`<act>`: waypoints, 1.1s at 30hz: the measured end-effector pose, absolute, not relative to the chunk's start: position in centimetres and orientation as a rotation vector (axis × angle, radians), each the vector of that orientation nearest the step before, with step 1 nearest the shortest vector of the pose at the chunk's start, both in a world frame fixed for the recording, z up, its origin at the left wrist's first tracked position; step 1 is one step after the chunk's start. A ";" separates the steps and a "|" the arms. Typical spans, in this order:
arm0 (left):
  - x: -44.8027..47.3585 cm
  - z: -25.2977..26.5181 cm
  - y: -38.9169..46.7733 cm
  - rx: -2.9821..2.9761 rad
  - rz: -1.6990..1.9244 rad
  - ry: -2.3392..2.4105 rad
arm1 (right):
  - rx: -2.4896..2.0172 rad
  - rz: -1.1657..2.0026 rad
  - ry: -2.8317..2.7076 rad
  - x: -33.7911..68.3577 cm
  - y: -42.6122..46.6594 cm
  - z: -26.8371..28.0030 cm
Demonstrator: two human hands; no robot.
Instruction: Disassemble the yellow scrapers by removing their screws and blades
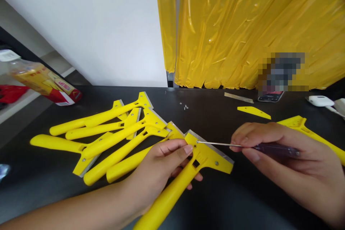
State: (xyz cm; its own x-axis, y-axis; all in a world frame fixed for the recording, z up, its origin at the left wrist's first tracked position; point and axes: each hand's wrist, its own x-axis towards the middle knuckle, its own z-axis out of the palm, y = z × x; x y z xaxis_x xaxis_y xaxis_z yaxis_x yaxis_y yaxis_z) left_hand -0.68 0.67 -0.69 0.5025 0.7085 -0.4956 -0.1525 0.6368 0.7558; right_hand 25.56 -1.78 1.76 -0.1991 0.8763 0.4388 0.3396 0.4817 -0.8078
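My left hand (pixel 169 161) pinches the head of a yellow scraper (pixel 175 192) whose handle slants down toward me. A metal blade shows along the head's far edge, and a screw sits at each side of it. Between the fingers of my right hand (pixel 291 165) is a screwdriver (pixel 277 150) with a dark handle. Its thin shaft reaches left, and the tip meets the screw near my left thumb. Left of my hands lies a pile of yellow scrapers (pixel 115 129), several with blades and screws in their heads.
Small loose screws (pixel 185 107) lie mid-table. On the right are a yellow plate (pixel 253 111), a thin strip (pixel 238 97), another scraper (pixel 293 122) partly behind my hand, a phone (pixel 271 96) and a white case (pixel 320 101). A drink bottle (pixel 45 82) lies tilted at left. Yellow plastic sheeting (pixel 229 32) hangs behind.
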 end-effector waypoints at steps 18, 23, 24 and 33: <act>-0.5 -0.5 0.9 0.682 0.593 0.906 | -0.887 0.684 -1.934 25.8 -1.9 2.0; -0.4 -0.3 0.9 0.680 0.590 0.916 | -0.878 0.673 -1.950 25.5 -1.9 2.4; -0.5 -0.3 0.9 0.684 0.585 0.919 | -0.879 0.678 -1.956 25.5 -2.0 2.5; -0.7 -0.4 0.6 0.706 0.576 0.909 | -0.817 0.687 -2.077 25.4 -1.8 3.1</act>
State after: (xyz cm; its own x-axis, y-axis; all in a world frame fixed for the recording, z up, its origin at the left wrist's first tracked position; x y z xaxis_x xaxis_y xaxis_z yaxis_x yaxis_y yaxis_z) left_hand -0.66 0.65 -0.41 0.4961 0.7090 -0.5012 -0.1507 0.6388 0.7545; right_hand 25.43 -1.81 3.15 -0.4853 0.7388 0.4677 0.3140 0.6464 -0.6954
